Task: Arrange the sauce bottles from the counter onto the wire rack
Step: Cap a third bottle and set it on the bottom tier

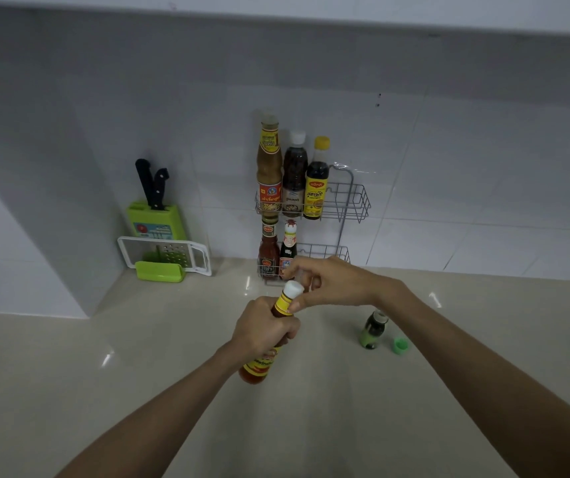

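Observation:
My left hand grips the neck of an orange-red chili sauce bottle with a yellow label, held tilted above the counter. My right hand pinches that bottle's white cap with its fingertips. A two-tier wire rack hangs on the tiled wall. Its upper tier holds three bottles: a tall brown one, a dark one with a white cap and a dark one with a yellow cap. The lower tier holds a red sauce bottle and a dark bottle.
A small green bottle stands uncapped on the counter at the right, its green cap lying beside it. A green knife block with black-handled knives and a white grater sit in the left corner against the wall.

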